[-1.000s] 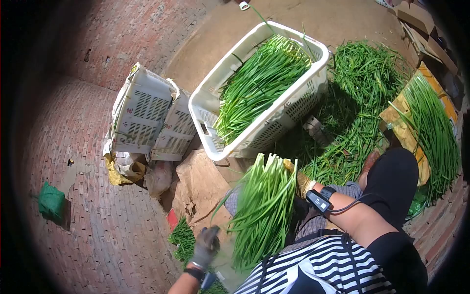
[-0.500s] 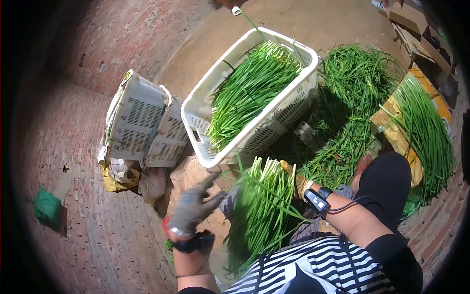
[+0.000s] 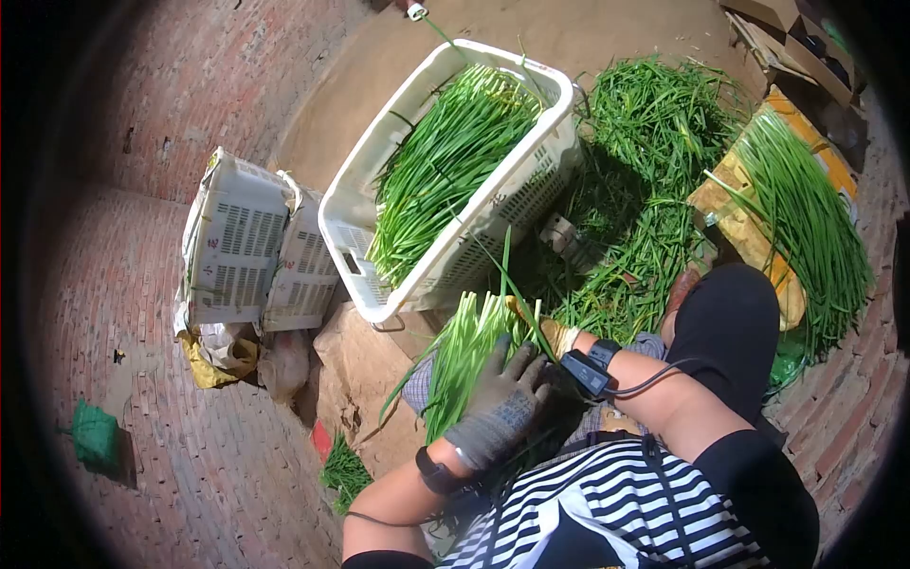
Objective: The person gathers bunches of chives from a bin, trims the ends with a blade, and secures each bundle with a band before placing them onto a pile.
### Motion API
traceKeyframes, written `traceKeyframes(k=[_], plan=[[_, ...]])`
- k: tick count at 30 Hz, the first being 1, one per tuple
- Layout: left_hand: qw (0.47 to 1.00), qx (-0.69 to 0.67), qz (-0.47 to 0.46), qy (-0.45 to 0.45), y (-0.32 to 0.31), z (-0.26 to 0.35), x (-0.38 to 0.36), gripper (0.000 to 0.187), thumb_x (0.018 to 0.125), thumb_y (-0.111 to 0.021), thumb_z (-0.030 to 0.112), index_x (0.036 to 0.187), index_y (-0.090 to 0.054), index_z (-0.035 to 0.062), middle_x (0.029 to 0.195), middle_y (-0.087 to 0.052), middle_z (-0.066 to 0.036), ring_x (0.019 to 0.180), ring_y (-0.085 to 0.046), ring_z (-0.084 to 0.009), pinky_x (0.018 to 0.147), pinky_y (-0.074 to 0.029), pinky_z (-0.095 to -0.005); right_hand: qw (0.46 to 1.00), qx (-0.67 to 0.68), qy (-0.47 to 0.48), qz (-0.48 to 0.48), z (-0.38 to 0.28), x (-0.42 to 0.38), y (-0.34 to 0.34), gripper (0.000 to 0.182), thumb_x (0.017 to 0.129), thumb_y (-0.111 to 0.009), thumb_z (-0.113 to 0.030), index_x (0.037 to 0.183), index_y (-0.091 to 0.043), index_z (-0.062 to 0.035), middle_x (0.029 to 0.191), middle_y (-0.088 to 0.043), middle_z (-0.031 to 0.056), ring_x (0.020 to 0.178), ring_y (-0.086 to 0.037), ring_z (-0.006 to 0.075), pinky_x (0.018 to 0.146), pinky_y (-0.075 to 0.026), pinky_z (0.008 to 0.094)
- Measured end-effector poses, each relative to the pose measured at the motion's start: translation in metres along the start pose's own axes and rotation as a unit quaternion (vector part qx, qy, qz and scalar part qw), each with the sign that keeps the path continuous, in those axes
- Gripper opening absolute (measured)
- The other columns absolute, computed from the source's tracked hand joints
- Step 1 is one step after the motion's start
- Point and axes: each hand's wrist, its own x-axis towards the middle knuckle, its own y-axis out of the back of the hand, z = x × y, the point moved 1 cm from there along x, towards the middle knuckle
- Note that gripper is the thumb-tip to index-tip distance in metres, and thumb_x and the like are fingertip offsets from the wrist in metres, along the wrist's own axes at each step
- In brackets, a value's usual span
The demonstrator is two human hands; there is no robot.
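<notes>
A bundle of green stalks (image 3: 455, 365) with pale ends lies across my lap. My left hand (image 3: 500, 403), in a grey glove, rests on this bundle with its fingers spread. At the right side of the bundle is my right hand (image 3: 552, 334), in a yellowish glove; its fingers are mostly hidden by the stalks. Beyond the lap stands a white plastic basket (image 3: 474, 248) holding many green stalks (image 3: 455, 156). One long leaf crosses from the basket toward my hands.
Loose greens (image 3: 664, 133) are heaped right of the basket. Further right, long stalks (image 3: 806, 209) lie on a yellow board (image 3: 744, 232). White crates (image 3: 242, 247) stand at the left. A green bag (image 3: 95, 436) sits on the brick floor (image 3: 199, 455).
My left hand has moved right and down onto the bundle, from the air left of it. The view has shifted, so the basket appears further left and higher.
</notes>
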Motion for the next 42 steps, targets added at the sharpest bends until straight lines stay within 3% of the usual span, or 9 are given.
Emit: traceKeyframes(k=[4, 10, 13, 17, 25, 27, 29, 31, 42], plan=[[0.999, -0.025, -0.035, -0.030, -0.004, -0.008, 0.006, 0.029, 0.077, -0.059, 0.024, 0.101, -0.065, 0.0081, 0.088, -0.065, -0.007, 0.099, -0.059, -0.0267, 0.109, -0.030, -0.0543, 0.996, -0.011, 0.056, 0.067, 0.003, 0.001, -0.015, 0.041, 0.091, -0.057, -0.046, 0.113, -0.063, -0.0123, 0.100, -0.068, 0.0018, 0.081, -0.063, 0.0111, 0.070, -0.052, 0.0279], [0.998, -0.038, -0.048, -0.021, -0.021, 0.002, 0.010, 0.025, 0.078, -0.057, 0.022, 0.098, -0.067, 0.0115, 0.094, -0.065, -0.007, 0.096, -0.060, -0.0264, 0.110, -0.027, -0.0560, 0.985, -0.035, 0.113, 0.125, 0.003, 0.011, -0.029, 0.046, 0.090, -0.051, -0.054, 0.105, -0.063, -0.0119, 0.098, -0.068, 0.0018, 0.081, -0.062, 0.0119, 0.073, -0.051, 0.0294], [0.982, -0.139, 0.114, -0.050, -0.008, 0.002, 0.016, 0.017, 0.076, -0.061, 0.022, 0.089, -0.069, 0.0144, 0.091, -0.066, -0.007, 0.091, -0.061, -0.0276, 0.109, -0.028, -0.0568, 0.976, -0.078, 0.140, 0.146, 0.007, 0.022, -0.021, 0.050, 0.090, -0.049, -0.058, 0.101, -0.064, -0.0118, 0.096, -0.068, 0.0019, 0.082, -0.062, 0.0123, 0.075, -0.051, 0.0302], [0.975, -0.186, 0.100, 0.068, 0.046, -0.019, 0.005, 0.016, 0.067, -0.073, 0.014, 0.082, -0.068, 0.0120, 0.072, -0.064, -0.007, 0.074, -0.063, -0.0274, 0.106, -0.033, -0.0549, 0.967, -0.108, 0.161, 0.167, 0.006, 0.032, -0.017, 0.055, 0.089, -0.045, -0.063, 0.096, -0.064, -0.0115, 0.095, -0.069, 0.0019, 0.082, -0.062, 0.0129, 0.077, -0.050, 0.0312], [0.734, -0.369, 0.413, 0.392, 0.071, -0.079, -0.080, 0.007, 0.083, -0.067, 0.005, 0.089, -0.067, 0.0008, 0.084, -0.066, -0.002, 0.085, -0.059, -0.0120, 0.108, -0.033, -0.0453, 0.976, 0.001, 0.186, 0.115, 0.009, 0.029, -0.033, 0.056, 0.081, -0.044, -0.076, 0.078, -0.046, -0.0200, 0.079, -0.055, -0.0038, 0.080, -0.057, 0.0116, 0.072, -0.047, 0.0316], [0.723, -0.321, 0.441, 0.424, 0.072, -0.089, -0.108, 0.010, 0.086, -0.064, 0.004, 0.094, -0.068, -0.0017, 0.092, -0.068, -0.006, 0.090, -0.060, -0.0151, 0.102, -0.038, -0.0381, 0.965, -0.061, 0.179, 0.184, 0.007, 0.019, -0.048, 0.098, 0.070, -0.051, -0.082, 0.133, -0.039, -0.0076, 0.112, -0.058, 0.0063, 0.100, -0.059, 0.0174, 0.093, -0.047, 0.0380], [0.696, -0.299, 0.477, 0.445, 0.077, -0.097, -0.133, 0.012, 0.087, -0.063, 0.004, 0.095, -0.068, -0.0030, 0.094, -0.068, -0.007, 0.090, -0.060, -0.0166, 0.093, -0.044, -0.0328, 0.959, -0.061, 0.183, 0.207, 0.007, 0.019, -0.046, 0.117, 0.069, -0.052, -0.081, 0.148, -0.014, -0.0034, 0.129, -0.051, 0.0103, 0.111, -0.055, 0.0194, 0.098, -0.045, 0.0392], [0.646, -0.366, 0.485, 0.463, 0.075, -0.101, -0.164, 0.015, 0.089, -0.062, 0.005, 0.100, -0.067, -0.0041, 0.095, -0.067, -0.007, 0.089, -0.060, -0.0148, 0.083, -0.048, -0.0281, 0.956, -0.090, 0.179, 0.213, 0.007, 0.020, -0.036, 0.118, 0.069, -0.054, -0.080, 0.149, -0.014, -0.0042, 0.135, -0.047, 0.0102, 0.112, -0.053, 0.0192, 0.096, -0.046, 0.0392], [0.743, -0.373, 0.252, 0.494, 0.083, -0.063, -0.119, 0.016, 0.083, -0.068, 0.007, 0.095, -0.070, -0.0029, 0.083, -0.069, -0.005, 0.077, -0.061, -0.0104, 0.078, -0.048, -0.0258, 0.951, -0.106, 0.183, 0.224, 0.009, 0.018, -0.043, 0.115, 0.070, -0.056, -0.079, 0.148, -0.020, -0.0035, 0.133, -0.049, 0.0106, 0.113, -0.052, 0.0181, 0.098, -0.043, 0.0361]])
